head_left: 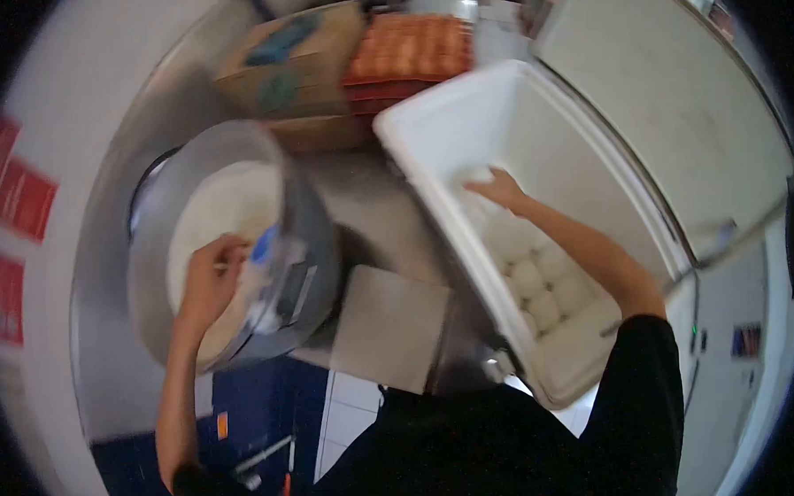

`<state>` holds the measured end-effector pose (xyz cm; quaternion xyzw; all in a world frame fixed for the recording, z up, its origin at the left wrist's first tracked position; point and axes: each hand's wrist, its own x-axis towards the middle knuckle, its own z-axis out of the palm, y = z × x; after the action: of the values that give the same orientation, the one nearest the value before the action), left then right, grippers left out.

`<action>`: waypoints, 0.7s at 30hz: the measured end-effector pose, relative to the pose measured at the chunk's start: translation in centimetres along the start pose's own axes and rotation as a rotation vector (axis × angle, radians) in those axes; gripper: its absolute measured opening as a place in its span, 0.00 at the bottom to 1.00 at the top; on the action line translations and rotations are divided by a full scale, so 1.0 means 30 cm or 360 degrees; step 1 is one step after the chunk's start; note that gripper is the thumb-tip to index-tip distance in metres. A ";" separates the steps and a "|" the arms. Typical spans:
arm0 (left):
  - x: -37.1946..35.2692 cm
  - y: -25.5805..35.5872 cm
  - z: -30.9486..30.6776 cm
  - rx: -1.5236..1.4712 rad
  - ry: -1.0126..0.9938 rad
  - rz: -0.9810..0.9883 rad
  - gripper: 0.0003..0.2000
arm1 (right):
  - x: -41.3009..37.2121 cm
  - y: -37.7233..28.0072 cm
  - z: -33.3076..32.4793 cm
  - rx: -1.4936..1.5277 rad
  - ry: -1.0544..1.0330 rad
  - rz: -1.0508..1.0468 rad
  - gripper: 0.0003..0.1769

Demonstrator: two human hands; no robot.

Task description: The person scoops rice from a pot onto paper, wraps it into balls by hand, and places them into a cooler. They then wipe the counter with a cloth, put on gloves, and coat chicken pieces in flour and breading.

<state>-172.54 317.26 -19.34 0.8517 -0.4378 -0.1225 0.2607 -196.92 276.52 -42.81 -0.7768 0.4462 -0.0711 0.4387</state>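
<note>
My left hand (212, 278) is over a large round tub (312, 225), its fingers curled together above a pale, doughy or floury mass (235, 197). Whatever those fingers hold is too small or blurred to make out. A blue patch (264, 243) shows beside them at the tub's wall. Inside a deep white bin (454, 237), my right hand (504, 193) is closed around a whitish lump that looks like a dough ball (475, 175). Rows of several rounded dough balls (540, 286) cover part of the bin's floor, nearer my body.
A square beige board or lid (390, 324) lies between tub and bin on the metal counter (373, 205). Behind stand a cardboard box (292, 66) and stacked orange trays (410, 48). A large pale lid or panel (665, 86) rises along the bin's right side.
</note>
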 end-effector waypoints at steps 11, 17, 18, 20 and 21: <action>0.116 -0.296 0.158 0.0805 -0.0437 0.0017 0.21 | 0.069 0.338 0.254 -0.0632 0.0000 -0.0101 0.26; 0.109 -0.446 0.010 0.1077 -0.0278 0.0326 0.21 | -0.068 0.298 0.282 -0.0661 0.0078 -0.0009 0.24; 0.137 -0.462 -0.039 0.1079 -0.0258 0.0384 0.21 | -0.088 0.289 0.279 -0.0666 0.0116 0.0017 0.23; 0.181 -0.487 -0.126 0.0685 -0.0359 0.0404 0.19 | -0.121 0.266 0.279 -0.0681 0.0203 0.0045 0.23; 0.212 -0.509 -0.155 0.0660 -0.0356 0.0452 0.19 | -0.142 0.259 0.284 -0.0692 0.0247 0.0050 0.22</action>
<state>-156.37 321.00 -23.76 0.7981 -0.5947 -0.0857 0.0455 -200.05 283.31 -52.54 -0.8381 0.4956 -0.0259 0.2265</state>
